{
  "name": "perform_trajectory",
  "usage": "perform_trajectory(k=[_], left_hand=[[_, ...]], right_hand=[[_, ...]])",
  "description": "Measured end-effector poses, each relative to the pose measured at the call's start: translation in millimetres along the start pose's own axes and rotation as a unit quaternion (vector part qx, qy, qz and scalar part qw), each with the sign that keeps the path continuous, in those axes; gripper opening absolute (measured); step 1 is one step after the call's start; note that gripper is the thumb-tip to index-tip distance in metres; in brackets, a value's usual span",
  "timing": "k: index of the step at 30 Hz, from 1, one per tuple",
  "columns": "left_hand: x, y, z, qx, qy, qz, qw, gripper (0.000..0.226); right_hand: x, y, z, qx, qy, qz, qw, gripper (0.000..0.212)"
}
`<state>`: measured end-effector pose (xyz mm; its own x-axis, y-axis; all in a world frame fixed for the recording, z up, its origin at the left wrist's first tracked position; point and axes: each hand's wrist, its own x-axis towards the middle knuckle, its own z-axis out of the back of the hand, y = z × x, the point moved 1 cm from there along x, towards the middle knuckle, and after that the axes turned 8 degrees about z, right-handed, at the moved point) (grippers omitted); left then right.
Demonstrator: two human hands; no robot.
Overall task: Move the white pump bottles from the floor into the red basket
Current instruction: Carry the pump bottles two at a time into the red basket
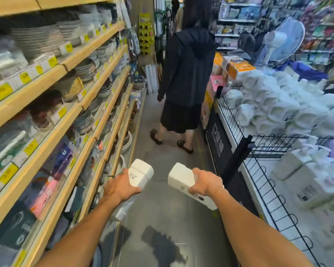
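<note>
I hold two white pump bottles out in front of me over the grey aisle floor. My left hand [119, 186] grips one white bottle [141, 173] around its middle, the flat base pointing away from me and the neck end below my wrist. My right hand [205, 185] grips the other white bottle [180, 178] the same way, its base forward and its labelled lower part showing under my palm. The two bottles are apart, side by side. No red basket is in view.
Wooden shelves [81, 105] with stacked plates and bowls line the left. A black wire-fenced display [258, 166] heaped with white packaged goods runs along the right. A person in black [183, 89] stands in the aisle ahead. A white fan [285, 41] stands at the back right.
</note>
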<state>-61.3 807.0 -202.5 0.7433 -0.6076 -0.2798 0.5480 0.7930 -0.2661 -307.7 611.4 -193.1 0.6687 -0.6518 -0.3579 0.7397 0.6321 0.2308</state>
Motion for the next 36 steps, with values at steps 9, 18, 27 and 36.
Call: perform_trajectory(k=[9, 18, 27, 36], left_hand=[[102.7, -34.8, 20.9, -0.013, -0.008, -0.038, 0.999, 0.079], [216.6, -71.0, 56.9, 0.018, -0.001, -0.081, 0.997, 0.072], [310.0, -107.9, 70.7, 0.04, -0.01, -0.088, 0.995, 0.079], [373.1, -167.6, 90.4, 0.035, -0.031, -0.06, 0.997, 0.074]], right_hand=[[92.9, 4.6, 27.5, 0.03, 0.018, -0.023, 0.999, 0.066], [176.1, 14.1, 70.4, 0.015, 0.008, -0.044, 0.999, 0.062], [255.4, -15.1, 119.6, 0.009, 0.011, -0.054, 0.998, 0.061], [328.1, -55.5, 167.9, 0.027, -0.005, -0.042, 0.999, 0.062]])
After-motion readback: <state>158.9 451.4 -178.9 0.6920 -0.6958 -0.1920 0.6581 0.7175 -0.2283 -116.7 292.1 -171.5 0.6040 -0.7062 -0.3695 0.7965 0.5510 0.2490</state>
